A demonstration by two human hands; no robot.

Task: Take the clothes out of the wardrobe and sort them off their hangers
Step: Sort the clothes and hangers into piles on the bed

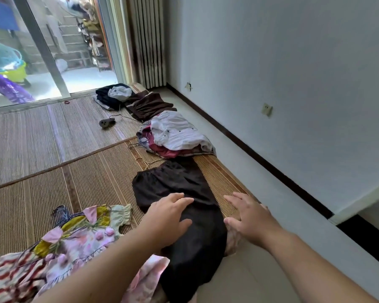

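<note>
Left hand [169,215]: fingers straight and relaxed, laid flat on the black garment [175,182].
Right hand [247,217]: fingers spread, holding nothing, at the garment's 3 o'clock.
Black garment: spread on the woven mat [85,182].
Floral dress [79,241]: 8 o'clock.
White-and-maroon pile [175,134]: 12 o'clock.
Brown pile [149,106]: beyond it.

Two hands [171,213] [247,217], five clothing heaps [114,95] [149,106] [175,134] [173,182] [79,237], two mats [31,132] [53,193], two sockets [267,109] [188,86].

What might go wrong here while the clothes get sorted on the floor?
The black garment under the left hand lies close to a loose hanger, whose hook might snag it. The plug and cord on the mat could catch a foot.
</note>
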